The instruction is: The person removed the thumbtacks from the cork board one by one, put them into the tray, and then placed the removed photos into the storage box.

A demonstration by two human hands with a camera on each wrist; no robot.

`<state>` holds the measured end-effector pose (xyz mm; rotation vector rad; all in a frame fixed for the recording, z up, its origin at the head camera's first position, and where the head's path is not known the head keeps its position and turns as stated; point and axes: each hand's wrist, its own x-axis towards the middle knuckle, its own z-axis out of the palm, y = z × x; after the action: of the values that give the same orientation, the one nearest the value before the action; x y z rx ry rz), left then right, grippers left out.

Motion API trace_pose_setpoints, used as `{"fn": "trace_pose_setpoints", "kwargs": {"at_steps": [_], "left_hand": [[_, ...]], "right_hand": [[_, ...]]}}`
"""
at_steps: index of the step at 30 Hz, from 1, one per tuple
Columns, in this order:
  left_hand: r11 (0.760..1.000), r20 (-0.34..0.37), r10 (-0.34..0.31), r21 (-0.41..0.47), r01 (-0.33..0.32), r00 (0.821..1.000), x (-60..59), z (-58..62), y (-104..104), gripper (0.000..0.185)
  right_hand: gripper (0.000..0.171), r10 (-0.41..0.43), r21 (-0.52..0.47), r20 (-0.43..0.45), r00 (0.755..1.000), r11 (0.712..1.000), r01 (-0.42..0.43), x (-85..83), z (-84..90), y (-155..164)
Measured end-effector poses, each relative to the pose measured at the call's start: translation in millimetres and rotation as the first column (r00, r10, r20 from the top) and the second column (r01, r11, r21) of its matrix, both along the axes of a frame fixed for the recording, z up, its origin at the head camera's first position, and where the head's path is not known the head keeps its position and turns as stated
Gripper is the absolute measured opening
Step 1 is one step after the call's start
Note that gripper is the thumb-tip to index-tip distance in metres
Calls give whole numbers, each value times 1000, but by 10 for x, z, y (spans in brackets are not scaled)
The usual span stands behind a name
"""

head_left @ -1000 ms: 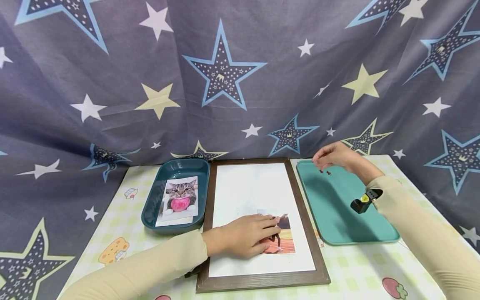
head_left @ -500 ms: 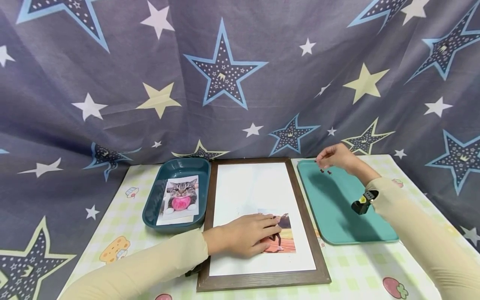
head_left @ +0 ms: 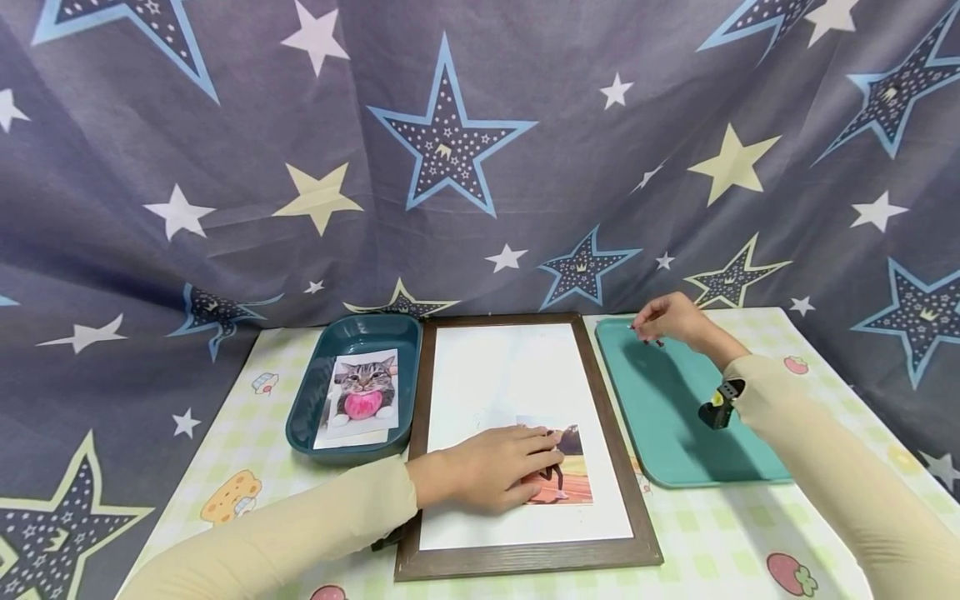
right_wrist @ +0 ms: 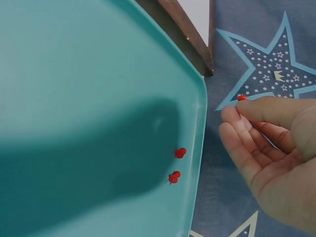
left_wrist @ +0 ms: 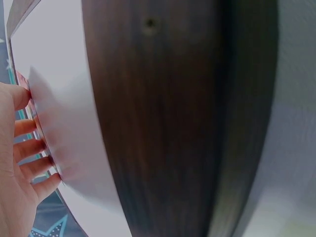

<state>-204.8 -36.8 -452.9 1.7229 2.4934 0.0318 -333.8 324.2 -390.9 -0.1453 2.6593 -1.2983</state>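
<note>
My left hand (head_left: pixel 491 469) lies with its fingers stretched out over a photo (head_left: pixel 573 487) of a runner on a track, pressing it to the white board (head_left: pixel 510 375) inside a brown wooden frame (head_left: pixel 525 560). In the left wrist view the fingertips (left_wrist: pixel 47 186) touch that photo, seen nearly edge-on. Above the far end of the green tray (head_left: pixel 712 462), my right hand (head_left: pixel 670 319) pinches a red push pin (right_wrist: pixel 242 98) between thumb and fingertips. Two more red push pins (right_wrist: pixel 180 153) lie on the tray below it, close together.
A dark teal basin (head_left: pixel 300 433) stands left of the frame, with photos inside; a cat photo (head_left: pixel 365 392) is on top. The checked tablecloth (head_left: pixel 720 533) covers the table. A starry curtain (head_left: pixel 480 250) hangs directly behind.
My right hand has come slightly down and nearer over the tray, still with the push pin at its fingertips. The left hand stays where it was on the photo.
</note>
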Motion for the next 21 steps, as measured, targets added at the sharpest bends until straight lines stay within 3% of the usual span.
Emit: {"fn": "trace_pose_setpoints", "kwargs": {"at_steps": [11,16,21], "left_hand": [[1000,-7,-5,1,5,1000,-4,-8,1,52],[1000,-14,-13,0,13,1000,-4,-10,5,53],[1000,-13,-19,1,19,1000,-8,-5,4,52]], "right_hand": [[20,6,54,30,1000,999,-7,-28,-82,1],[4,2,41,38,999,999,-4,-58,-129,14],[4,9,37,29,1000,999,-10,-69,-179,26]]}}
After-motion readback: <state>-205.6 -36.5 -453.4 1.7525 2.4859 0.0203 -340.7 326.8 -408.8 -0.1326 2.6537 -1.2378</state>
